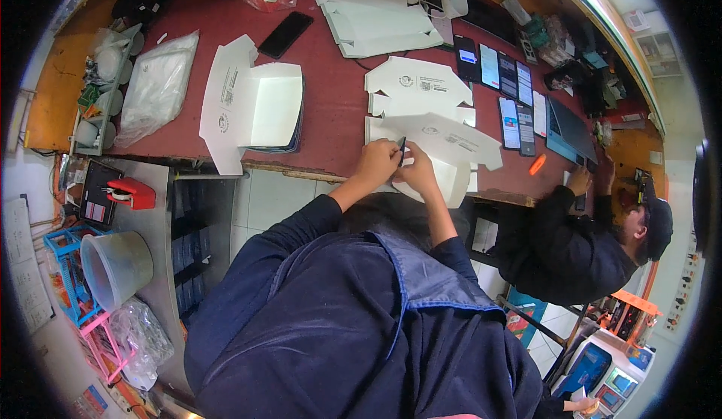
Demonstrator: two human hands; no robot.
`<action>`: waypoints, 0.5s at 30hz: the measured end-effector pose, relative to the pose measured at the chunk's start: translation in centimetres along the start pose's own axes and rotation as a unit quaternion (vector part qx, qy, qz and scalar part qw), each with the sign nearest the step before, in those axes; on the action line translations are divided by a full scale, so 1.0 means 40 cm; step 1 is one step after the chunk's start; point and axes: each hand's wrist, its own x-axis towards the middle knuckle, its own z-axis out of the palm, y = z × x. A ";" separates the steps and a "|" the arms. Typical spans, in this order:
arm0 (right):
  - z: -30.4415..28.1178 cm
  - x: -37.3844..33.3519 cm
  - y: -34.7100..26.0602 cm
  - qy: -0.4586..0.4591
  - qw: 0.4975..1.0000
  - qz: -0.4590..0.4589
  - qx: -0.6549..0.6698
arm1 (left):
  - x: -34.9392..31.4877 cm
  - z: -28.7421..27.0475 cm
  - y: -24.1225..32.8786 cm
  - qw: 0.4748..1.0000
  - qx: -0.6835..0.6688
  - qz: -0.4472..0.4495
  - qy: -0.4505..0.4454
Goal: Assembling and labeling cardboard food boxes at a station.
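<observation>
My left hand (378,162) and my right hand (418,169) are close together at the table's near edge, fingers closed on the corner of a partly folded cardboard box (448,181). A small dark piece, apparently the box's dark outer side, sticks up between the fingertips. The box is white inside, and its printed lid flap (451,137) stands tilted away from me. Beneath and behind it lie flat white box blanks (417,92). To the left, a folded box (275,107) with its lid open rests on top of something dark.
More flat blanks (380,21) lie at the back. A black phone (286,34) and a plastic-wrapped pack (159,84) are on the left. Several phones (509,122), an orange cutter (537,165) and a laptop (569,130) are on the right, where a co-worker (579,238) sits.
</observation>
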 end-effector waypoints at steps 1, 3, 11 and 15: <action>-0.013 0.005 0.000 -0.039 0.998 -0.020 -0.041 | 0.000 -0.001 -0.005 0.999 -0.044 -0.007 0.004; -0.040 0.003 -0.007 -0.079 0.993 -0.038 -0.082 | -0.006 -0.021 -0.006 0.996 -0.089 -0.016 0.008; -0.198 -0.098 0.092 0.419 0.786 -0.098 -0.444 | -0.135 -0.391 0.024 0.917 0.174 0.078 0.351; -0.166 0.022 0.049 0.259 0.931 -0.175 -0.191 | -0.184 -0.466 -0.054 0.920 0.274 0.008 0.281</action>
